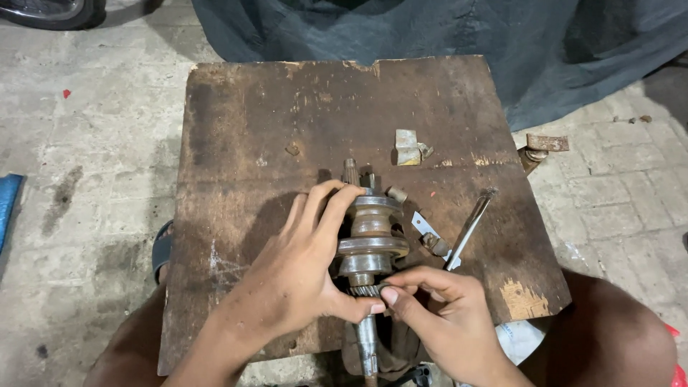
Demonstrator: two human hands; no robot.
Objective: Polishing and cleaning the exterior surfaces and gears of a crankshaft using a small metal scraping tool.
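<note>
A greasy steel crankshaft assembly [371, 236] with round webs and a long shaft lies on a worn wooden board [258, 143]. My left hand [304, 269] wraps its fingers over the top web and presses its thumb near the small gear at the shaft. My right hand [437, 315] pinches the shaft at the toothed gear just under the webs. The lower shaft end [368, 347] sticks out past the board's near edge between my hands.
A thin metal rod [469, 228] lies to the right of the crankshaft, with a small metal piece [434, 242] beside it. A pale block [408, 147] sits further back. A rusty part [541, 147] lies off the board's right edge. Dark tarp covers the back; my knees flank the board.
</note>
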